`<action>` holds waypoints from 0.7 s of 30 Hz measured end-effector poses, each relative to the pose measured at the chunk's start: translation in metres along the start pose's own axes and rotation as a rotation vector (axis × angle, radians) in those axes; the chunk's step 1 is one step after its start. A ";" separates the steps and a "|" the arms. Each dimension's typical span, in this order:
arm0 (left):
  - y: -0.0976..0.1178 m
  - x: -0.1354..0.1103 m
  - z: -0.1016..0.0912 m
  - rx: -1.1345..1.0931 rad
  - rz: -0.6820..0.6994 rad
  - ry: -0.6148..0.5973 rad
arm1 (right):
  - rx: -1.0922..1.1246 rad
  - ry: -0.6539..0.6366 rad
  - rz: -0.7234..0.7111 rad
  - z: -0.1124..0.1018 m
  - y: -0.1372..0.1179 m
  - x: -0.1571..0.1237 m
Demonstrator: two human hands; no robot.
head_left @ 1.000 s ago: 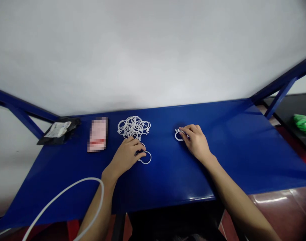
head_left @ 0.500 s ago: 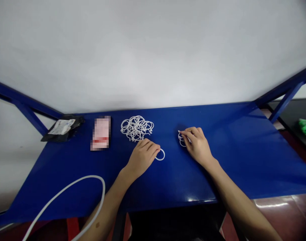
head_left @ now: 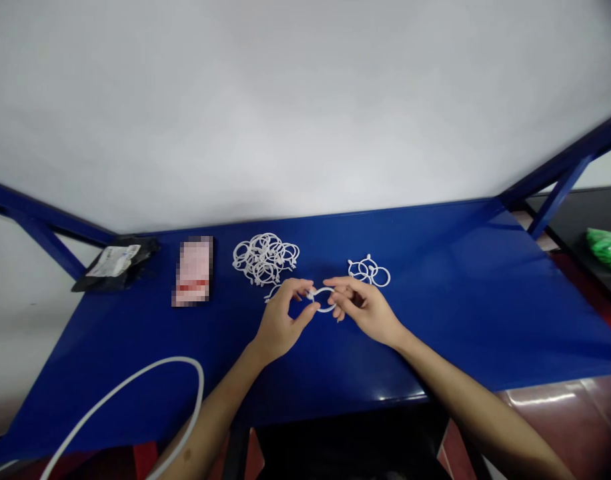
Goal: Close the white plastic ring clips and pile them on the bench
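Observation:
Between both hands, above the middle of the tabletop, is one white curtain ring with a small knobbed end. My left hand pinches the knobbed left side between thumb and fingers. The right side of the same ring is gripped by my right hand, its fingertips partly hiding it. Beyond my left hand lies a tangled pile of white curtain rings. Another loose ring shows partly behind that hand. A smaller group of similar rings rests just beyond my right hand.
The blue table meets a white wall. At its left are a blurred-out pink and red item and a black plastic packet. A white cable loop crosses near my left forearm. Green bags sit far right.
My right hand has left the small group of rings and moved left to the ring in my left hand. Both hands now grip that ring; the right-hand group is uncovered.

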State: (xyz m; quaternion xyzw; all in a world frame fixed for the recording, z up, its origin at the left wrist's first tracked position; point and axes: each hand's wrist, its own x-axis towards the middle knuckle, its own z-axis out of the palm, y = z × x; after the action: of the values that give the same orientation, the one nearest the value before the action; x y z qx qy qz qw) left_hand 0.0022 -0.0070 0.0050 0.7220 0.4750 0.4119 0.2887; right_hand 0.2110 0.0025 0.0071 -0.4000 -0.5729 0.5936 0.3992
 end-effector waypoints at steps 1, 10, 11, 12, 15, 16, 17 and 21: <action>-0.001 0.000 -0.001 -0.071 -0.057 -0.012 | 0.037 0.009 -0.006 0.000 -0.001 0.001; -0.009 0.001 -0.002 -0.353 -0.248 -0.092 | 0.125 -0.027 0.069 0.007 -0.002 -0.001; -0.010 0.001 -0.002 -0.363 -0.254 -0.093 | 0.129 -0.037 0.079 0.008 -0.002 -0.002; -0.010 0.002 -0.002 -0.374 -0.257 -0.095 | 0.130 -0.047 0.086 0.009 -0.002 -0.002; -0.012 0.002 -0.002 -0.397 -0.256 -0.112 | 0.108 -0.067 0.082 0.010 -0.002 -0.003; -0.013 0.001 -0.003 -0.399 -0.256 -0.123 | 0.095 -0.072 0.077 0.010 -0.002 -0.003; -0.013 0.001 -0.003 -0.395 -0.258 -0.136 | 0.082 -0.075 0.070 0.011 -0.001 -0.004; -0.010 -0.002 -0.003 -0.350 -0.242 -0.152 | 0.012 -0.079 0.016 0.010 0.003 -0.008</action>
State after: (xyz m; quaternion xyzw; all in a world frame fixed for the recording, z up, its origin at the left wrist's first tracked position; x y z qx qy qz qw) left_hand -0.0052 -0.0045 -0.0019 0.6277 0.4565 0.3947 0.4917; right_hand 0.2042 -0.0087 0.0045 -0.3784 -0.5816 0.6155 0.3738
